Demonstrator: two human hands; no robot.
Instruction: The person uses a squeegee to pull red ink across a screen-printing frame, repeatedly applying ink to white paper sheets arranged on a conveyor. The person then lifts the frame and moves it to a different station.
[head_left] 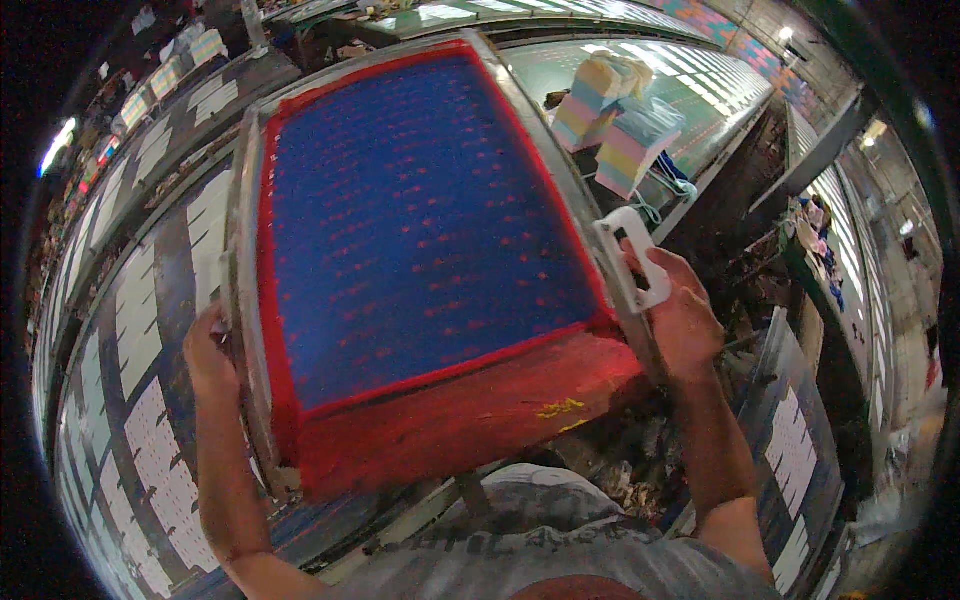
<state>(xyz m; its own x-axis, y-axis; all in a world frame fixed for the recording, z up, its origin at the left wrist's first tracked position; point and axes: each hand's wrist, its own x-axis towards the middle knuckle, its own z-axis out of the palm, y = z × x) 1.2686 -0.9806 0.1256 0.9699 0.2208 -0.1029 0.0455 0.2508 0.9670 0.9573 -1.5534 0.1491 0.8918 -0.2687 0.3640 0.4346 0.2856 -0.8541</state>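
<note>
A large screen printing frame [440, 230], blue mesh with rows of small reddish marks and a red border, is held tilted in front of my body. My right hand [688, 318] is closed round the white handle [655, 285] on the frame's right rail. At the left rail, my left hand [212, 352] grips the frame's edge with curled fingers, partly hidden by the rail. Red ink or coating covers the wide near end of the screen, with a small yellow mark on it.
Long printing tables lie on both sides, with white printed pieces [150, 425] in rows on the left one. Striped pastel stacks [630, 150], one with clear plastic over it, sit on the green table [690, 85] at the back right. A metal beam [815, 150] slants at the right.
</note>
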